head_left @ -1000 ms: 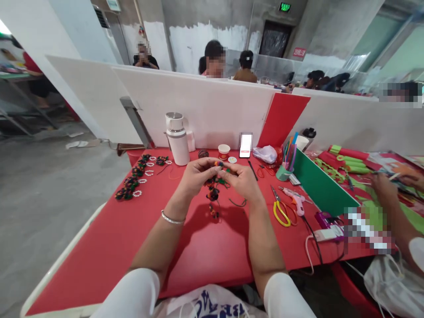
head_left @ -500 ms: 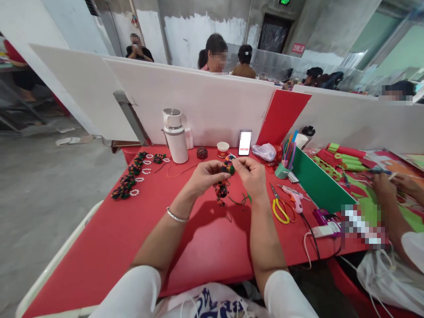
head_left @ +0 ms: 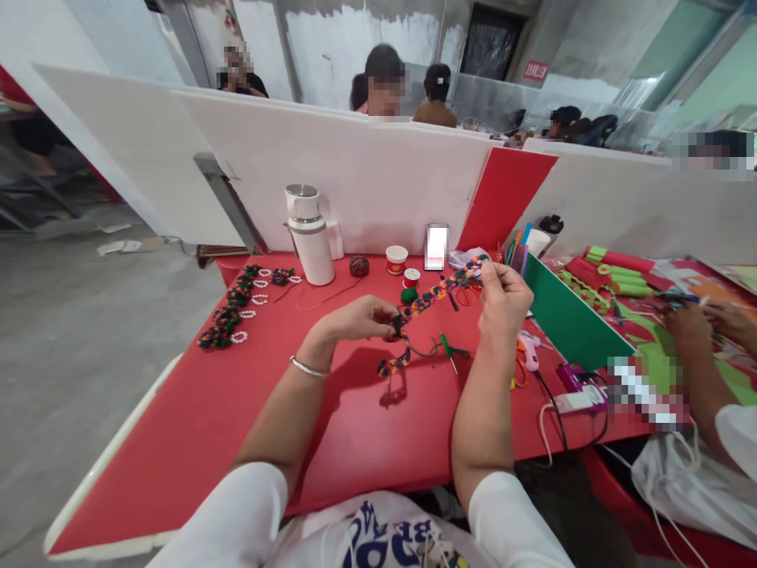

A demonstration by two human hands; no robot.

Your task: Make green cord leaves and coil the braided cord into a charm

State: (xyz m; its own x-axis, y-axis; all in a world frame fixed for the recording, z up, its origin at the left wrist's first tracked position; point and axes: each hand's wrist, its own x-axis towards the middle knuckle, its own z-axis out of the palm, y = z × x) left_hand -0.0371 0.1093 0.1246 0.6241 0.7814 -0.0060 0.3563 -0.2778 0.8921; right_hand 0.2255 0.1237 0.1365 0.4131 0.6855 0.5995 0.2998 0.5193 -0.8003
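Observation:
A multicoloured crocheted strip (head_left: 441, 294) in green, orange, yellow and dark yarn stretches between my two hands above the red table. My left hand (head_left: 372, 317) pinches it near its lower part, and a loose tail hangs below those fingers. Higher up and to the right, my right hand (head_left: 505, 296) grips the other end between thumb and fingers. Beneath the strip lies a crochet hook with a green handle (head_left: 446, 347), beside a dark green strand. A ball of green yarn (head_left: 408, 296) and a small spool (head_left: 412, 277) sit just behind the strip.
Yarn pieces with white bead loops (head_left: 233, 304) line the table's left side. At the back stand a white flask (head_left: 312, 244), a paper cup (head_left: 396, 259) and a phone (head_left: 436, 247). To the right are a pink glue gun (head_left: 531, 351), a green divider (head_left: 576, 327) and a co-worker's hands (head_left: 698, 319).
My right hand has moved right and up, drawing the bunched strip out to its length. My left hand has stayed almost in place. The hook and green yarn ball now show.

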